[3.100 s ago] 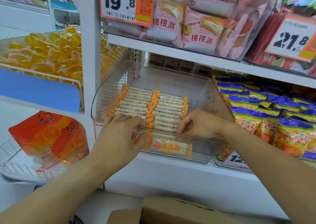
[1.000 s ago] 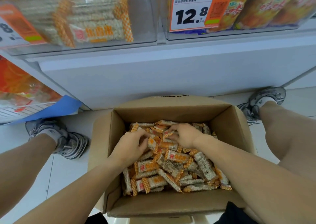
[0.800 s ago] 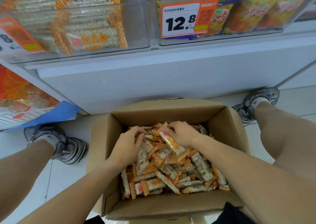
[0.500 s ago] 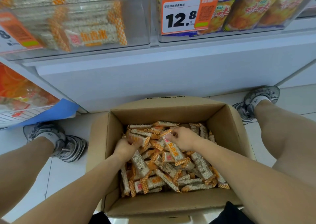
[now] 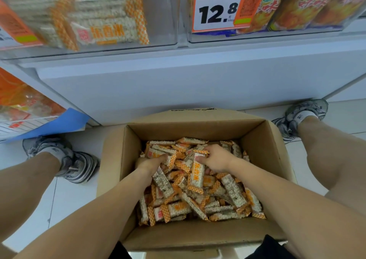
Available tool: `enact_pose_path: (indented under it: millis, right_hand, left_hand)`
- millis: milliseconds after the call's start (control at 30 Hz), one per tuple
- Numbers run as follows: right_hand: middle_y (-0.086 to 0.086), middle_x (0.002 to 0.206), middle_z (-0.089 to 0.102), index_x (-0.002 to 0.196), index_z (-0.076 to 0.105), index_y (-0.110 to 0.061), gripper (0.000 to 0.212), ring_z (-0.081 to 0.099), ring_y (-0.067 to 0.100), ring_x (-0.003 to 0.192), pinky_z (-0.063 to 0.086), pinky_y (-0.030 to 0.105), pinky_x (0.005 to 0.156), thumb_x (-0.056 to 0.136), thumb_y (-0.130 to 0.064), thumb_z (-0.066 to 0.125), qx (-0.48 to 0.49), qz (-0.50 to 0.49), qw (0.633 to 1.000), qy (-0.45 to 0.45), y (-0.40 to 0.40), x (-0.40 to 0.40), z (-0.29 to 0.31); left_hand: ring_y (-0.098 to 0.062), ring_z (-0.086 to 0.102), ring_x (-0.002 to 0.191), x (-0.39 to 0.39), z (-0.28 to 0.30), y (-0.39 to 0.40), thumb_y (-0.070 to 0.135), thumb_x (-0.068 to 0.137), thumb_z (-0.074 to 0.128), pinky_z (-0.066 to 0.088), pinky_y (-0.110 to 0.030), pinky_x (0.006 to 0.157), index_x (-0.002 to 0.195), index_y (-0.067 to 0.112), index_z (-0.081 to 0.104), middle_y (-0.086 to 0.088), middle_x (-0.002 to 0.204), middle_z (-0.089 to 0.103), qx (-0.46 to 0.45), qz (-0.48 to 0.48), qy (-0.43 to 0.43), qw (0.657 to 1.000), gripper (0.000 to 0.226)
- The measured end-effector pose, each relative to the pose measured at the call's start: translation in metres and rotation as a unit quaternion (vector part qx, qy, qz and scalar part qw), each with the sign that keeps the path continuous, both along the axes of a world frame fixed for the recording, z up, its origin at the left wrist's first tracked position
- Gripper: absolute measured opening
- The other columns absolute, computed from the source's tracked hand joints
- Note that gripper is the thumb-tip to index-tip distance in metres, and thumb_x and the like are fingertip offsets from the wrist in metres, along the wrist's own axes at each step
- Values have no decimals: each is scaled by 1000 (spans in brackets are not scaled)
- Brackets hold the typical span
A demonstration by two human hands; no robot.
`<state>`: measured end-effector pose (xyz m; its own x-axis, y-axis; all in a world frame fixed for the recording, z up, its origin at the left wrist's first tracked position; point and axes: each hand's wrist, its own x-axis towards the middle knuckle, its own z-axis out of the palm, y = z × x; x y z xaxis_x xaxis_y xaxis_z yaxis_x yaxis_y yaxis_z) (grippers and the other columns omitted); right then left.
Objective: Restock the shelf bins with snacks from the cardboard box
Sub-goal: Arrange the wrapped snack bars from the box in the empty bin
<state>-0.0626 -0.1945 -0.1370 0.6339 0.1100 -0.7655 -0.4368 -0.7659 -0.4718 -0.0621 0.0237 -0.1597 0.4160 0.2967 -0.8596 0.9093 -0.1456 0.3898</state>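
Both hands are down in the cardboard box (image 5: 116, 159), which sits on the floor between the person's feet, right below the clear shelf bin (image 5: 162, 11) that already shows rows of the same bars through its front wall. The right hand (image 5: 216, 159) has its fingers curled round the top end of one rice bar (image 5: 197, 174); the bar hangs from that grip with its long axis running toward the person, its free end resting on the loose heap of snack bars (image 5: 233, 193). The left hand (image 5: 151, 162) is pushed into the pile at the box's left side with its fingers bent round a few wrappers; just how many it holds cannot be made out. The bin lies straight up and ahead of both hands, slightly to the left, so the left hand looks a little nearer. The bars in the bin lie crosswise, so the held bar would likely need turning before it goes in.
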Motion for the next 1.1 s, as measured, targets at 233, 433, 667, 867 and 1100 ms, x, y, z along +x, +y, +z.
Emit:
enact_pose_path:
  millis: [233, 433, 667, 867, 1100]
  right_hand:
    - [14, 108, 74, 140, 47, -6, 52, 76, 22, 85, 62, 34, 66, 98, -31, 64, 81, -46, 996, 8, -6, 18, 36]
    - [15, 103, 74, 115, 55, -9, 21, 76, 24, 85, 61, 46, 85, 98, -19, 64, 113, -98, 988, -40, -14, 25, 70]
    - [23, 102, 71, 104, 62, -10, 23, 73, 31, 89, 60, 49, 86, 86, -6, 76, 110, -102, 988, -43, -17, 1, 56]
    - [11, 97, 75, 115, 59, -10, 29, 76, 19, 81, 62, 45, 82, 92, -23, 73, 65, -4, 998, 11, -21, -6, 44]
    - [18, 107, 69, 125, 55, -9, 33, 74, 26, 85, 60, 51, 83, 95, -12, 68, 122, -97, 986, -51, -24, 5, 64]
  left_hand:
    - [-15, 54, 63, -21, 12, 10, 15, 83, 78, 39, -17, 45, 63, 4, 69, -1, 69, 67, 51, -74, -97, 991, 24]
    - [-8, 49, 61, -22, 26, 14, 29, 85, 79, 36, -21, 48, 80, 0, 71, 0, 79, 66, 41, -88, -89, 991, 30]
    - [-24, 62, 104, -17, 11, 5, 36, 80, 84, 43, -29, 80, 111, -2, 66, -1, 107, 63, 53, -81, -58, 994, 53]
    - [-23, 68, 82, -9, 11, -2, 27, 78, 87, 49, -27, 68, 96, 3, 74, -7, 92, 75, 43, -95, -93, 990, 33]
    - [-11, 56, 81, -12, 26, 8, 31, 72, 90, 43, -32, 85, 94, 14, 71, 1, 95, 64, -13, -51, -76, 996, 33]
